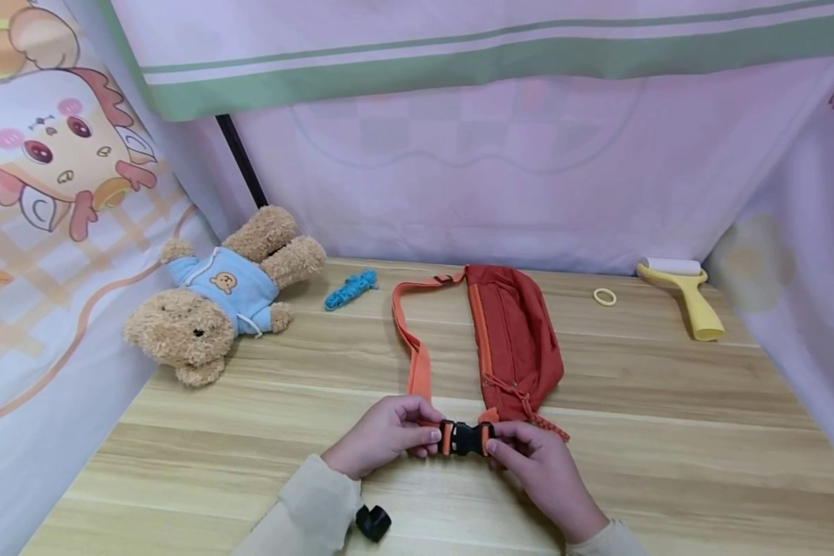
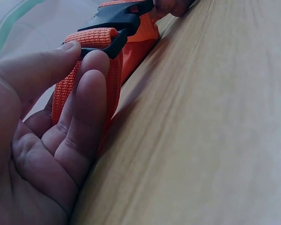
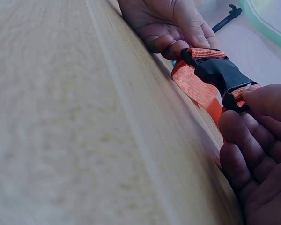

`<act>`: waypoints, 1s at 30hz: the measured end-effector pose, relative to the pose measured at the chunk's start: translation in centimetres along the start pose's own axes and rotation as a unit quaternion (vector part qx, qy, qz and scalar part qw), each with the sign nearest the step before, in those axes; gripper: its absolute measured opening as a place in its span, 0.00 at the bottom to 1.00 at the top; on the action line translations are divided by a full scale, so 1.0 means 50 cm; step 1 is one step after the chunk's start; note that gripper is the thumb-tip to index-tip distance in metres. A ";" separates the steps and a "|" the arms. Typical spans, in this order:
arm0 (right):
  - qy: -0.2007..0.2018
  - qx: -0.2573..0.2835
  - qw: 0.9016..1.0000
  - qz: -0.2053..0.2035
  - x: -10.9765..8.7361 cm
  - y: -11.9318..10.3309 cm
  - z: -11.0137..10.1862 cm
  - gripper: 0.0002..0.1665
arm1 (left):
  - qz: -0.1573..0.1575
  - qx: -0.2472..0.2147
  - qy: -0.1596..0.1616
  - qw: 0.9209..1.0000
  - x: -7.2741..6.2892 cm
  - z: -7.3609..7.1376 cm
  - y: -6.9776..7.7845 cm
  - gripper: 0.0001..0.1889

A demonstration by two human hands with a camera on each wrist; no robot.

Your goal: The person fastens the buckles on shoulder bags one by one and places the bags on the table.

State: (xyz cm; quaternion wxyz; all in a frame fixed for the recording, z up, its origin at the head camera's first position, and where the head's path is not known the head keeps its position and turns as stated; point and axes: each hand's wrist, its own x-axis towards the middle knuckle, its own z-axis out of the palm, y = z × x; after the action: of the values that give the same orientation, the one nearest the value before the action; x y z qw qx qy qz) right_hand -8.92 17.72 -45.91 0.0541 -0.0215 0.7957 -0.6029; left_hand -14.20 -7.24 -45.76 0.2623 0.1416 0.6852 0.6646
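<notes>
A red waist bag (image 1: 517,332) with an orange strap (image 1: 403,316) lies on the wooden table. Its black side-release buckle (image 1: 467,438) is held just in front of the bag, the two halves joined together. My left hand (image 1: 392,436) pinches the buckle's left end and the webbing there between thumb and forefinger. At the other end, my right hand (image 1: 538,467) pinches the buckle where the orange webbing loops through. In the right wrist view the black buckle (image 3: 220,72) spans both hands, its halves meeting in line.
At the left lies a teddy bear (image 1: 229,293) in a blue hoodie. Beside it is a blue cord bundle (image 1: 350,289). A pale yellow ring (image 1: 605,297) and a yellow lint roller (image 1: 695,301) lie at the back right. Near the left sleeve sits a small black object (image 1: 373,523).
</notes>
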 end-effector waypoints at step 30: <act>0.004 0.013 1.000 0.012 0.001 -0.004 0.003 0.12 | -0.002 0.015 0.008 1.000 0.000 0.001 0.002 0.07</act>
State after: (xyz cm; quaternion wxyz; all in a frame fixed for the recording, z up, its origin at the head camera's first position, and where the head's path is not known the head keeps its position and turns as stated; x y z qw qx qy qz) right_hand -8.96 17.54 -45.75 0.0585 -0.0084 0.7880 -0.6129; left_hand -14.20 -7.17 -45.69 0.2559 0.1386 0.6978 0.6545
